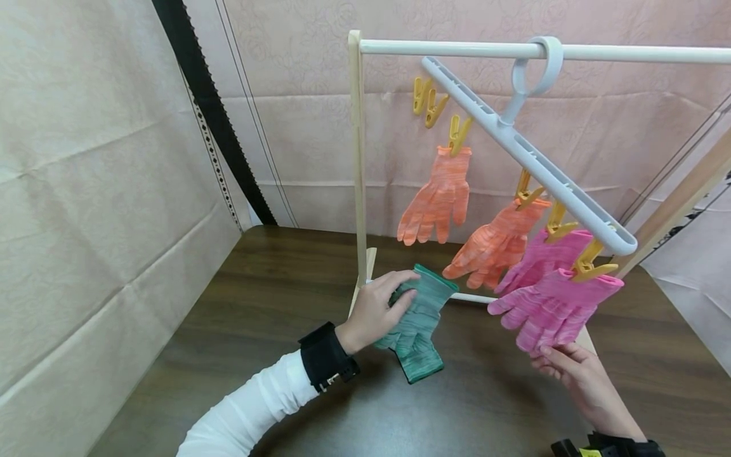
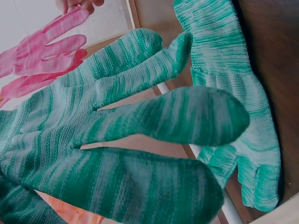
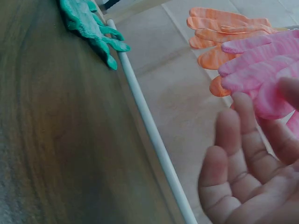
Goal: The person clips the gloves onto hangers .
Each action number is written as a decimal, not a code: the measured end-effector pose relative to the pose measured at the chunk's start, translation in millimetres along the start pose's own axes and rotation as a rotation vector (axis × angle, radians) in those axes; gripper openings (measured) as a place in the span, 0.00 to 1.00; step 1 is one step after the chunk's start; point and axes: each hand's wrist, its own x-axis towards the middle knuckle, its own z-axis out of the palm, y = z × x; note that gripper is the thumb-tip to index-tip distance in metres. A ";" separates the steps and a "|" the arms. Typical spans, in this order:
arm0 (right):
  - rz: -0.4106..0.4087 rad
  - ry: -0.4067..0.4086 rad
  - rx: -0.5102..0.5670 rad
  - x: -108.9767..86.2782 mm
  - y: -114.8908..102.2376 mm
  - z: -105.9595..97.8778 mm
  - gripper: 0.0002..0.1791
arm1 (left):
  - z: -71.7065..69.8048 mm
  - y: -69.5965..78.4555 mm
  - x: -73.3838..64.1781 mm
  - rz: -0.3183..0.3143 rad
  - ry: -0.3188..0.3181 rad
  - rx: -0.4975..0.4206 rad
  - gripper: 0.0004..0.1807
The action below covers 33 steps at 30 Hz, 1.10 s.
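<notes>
A green glove (image 1: 429,298) is held between the thumb and fingers of my left hand (image 1: 374,311), its cuff pointing toward the rack. Its spread fingers fill much of the left wrist view, where the hand itself is hidden. Beneath it, a second green glove (image 2: 233,107) lies on the table. My right hand (image 1: 577,374) pinches the lower fingertip of the nearer pink glove (image 1: 556,304), which hangs from a yellow clip (image 1: 591,263). Behind that hangs another pink glove (image 1: 539,257). Two orange gloves, one farther back (image 1: 440,193) and one nearer (image 1: 499,238), hang from the same hanger (image 1: 537,158).
The light blue hanger loops over the white top rail (image 1: 445,48) of a stand with an upright post (image 1: 358,158). Two yellow clips (image 1: 428,101) at its far end hold nothing. A white lower bar (image 3: 149,121) runs beside the brown wooden table (image 1: 228,330). Pale cloth (image 1: 97,158) surrounds the table.
</notes>
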 end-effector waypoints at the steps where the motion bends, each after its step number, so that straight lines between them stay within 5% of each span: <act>1: 0.017 -0.010 -0.019 0.6 1.0 0.0 0.20 | -0.6 0.0 0.1 -0.001 0.002 0.005 0.14; 12: 0.171 -0.040 -0.216 3.3 10.6 3.0 0.17 | -3.1 -3.0 -1.8 -0.034 0.032 0.010 0.20; 23: 0.227 -0.071 -0.312 13.3 14.6 20.2 0.13 | -4.6 -2.6 -3.8 -0.099 0.038 0.012 0.22; 33: 0.306 -0.311 -0.258 25.8 21.2 41.1 0.19 | -4.8 -4.2 -6.9 -0.100 0.063 -0.008 0.22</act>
